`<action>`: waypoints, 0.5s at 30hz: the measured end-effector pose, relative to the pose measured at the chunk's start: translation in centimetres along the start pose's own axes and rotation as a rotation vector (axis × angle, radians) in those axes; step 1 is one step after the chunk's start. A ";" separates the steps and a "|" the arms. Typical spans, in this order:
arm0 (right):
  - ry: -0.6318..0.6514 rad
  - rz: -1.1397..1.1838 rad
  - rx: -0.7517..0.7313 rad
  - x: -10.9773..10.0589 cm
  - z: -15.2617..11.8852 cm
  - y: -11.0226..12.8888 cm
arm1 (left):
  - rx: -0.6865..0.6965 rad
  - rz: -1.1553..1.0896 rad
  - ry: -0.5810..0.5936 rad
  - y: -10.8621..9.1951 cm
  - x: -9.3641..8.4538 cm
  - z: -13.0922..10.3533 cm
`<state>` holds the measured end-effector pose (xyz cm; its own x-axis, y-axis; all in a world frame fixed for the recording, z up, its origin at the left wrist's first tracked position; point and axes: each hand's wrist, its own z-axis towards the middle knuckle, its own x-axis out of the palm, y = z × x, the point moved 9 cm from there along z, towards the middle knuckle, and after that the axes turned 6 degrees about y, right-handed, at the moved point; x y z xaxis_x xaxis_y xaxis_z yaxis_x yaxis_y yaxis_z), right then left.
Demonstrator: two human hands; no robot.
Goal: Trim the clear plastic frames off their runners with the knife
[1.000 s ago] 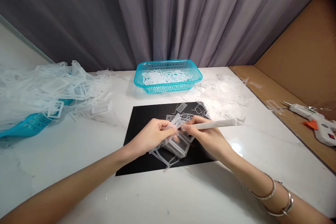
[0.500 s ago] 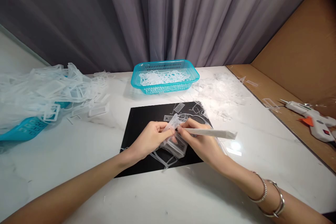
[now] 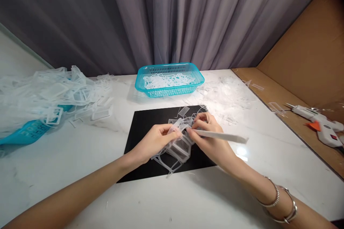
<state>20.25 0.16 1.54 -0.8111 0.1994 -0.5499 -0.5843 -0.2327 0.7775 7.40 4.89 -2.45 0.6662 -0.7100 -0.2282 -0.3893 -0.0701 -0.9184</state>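
Observation:
Over the black mat [image 3: 145,121], my left hand [image 3: 158,139] is closed on a translucent plastic frame [image 3: 176,124], pinched between thumb and fingers. Just to its right, my right hand [image 3: 208,136] is closed around a slim tool with a whitish, wrapped-looking handle [image 3: 225,136]. The handle points out to the right; the tool's tip is hidden at the fingers, close to the held plastic. Beneath both hands lie several more clear rectangular plastic frames [image 3: 180,150] on the mat. A small clear rectangle [image 3: 184,111] lies behind them.
A blue basket [image 3: 169,92] at the back holds thin white plastic strips. To the left, translucent frames [image 3: 59,89] heap over another blue basket [image 3: 29,132]. Clear scraps [image 3: 228,94] are piled at the right. A glue gun [image 3: 319,118] lies on the brown board [image 3: 268,89].
My right hand has shifted slightly right, away from my left hand, with the tool still in it. My left hand stays nearly in place, holding the plastic.

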 end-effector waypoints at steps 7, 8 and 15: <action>0.160 0.006 -0.009 2.1 -0.5 0.7 | 0.049 -0.001 -0.022 0.2 -0.1 -0.2; 0.186 0.034 0.017 2.3 -0.5 0.4 | 0.040 -0.010 -0.023 0.4 -0.1 -0.2; 0.201 0.204 0.137 2.5 -0.7 -1.0 | -0.002 -0.185 0.029 1.0 0.5 -0.1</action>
<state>18.78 0.23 -0.79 -0.9081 -0.0338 -0.4175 -0.4114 -0.1154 0.9041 7.25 4.42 -3.46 0.7078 -0.7050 -0.0457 -0.2631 -0.2029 -0.9432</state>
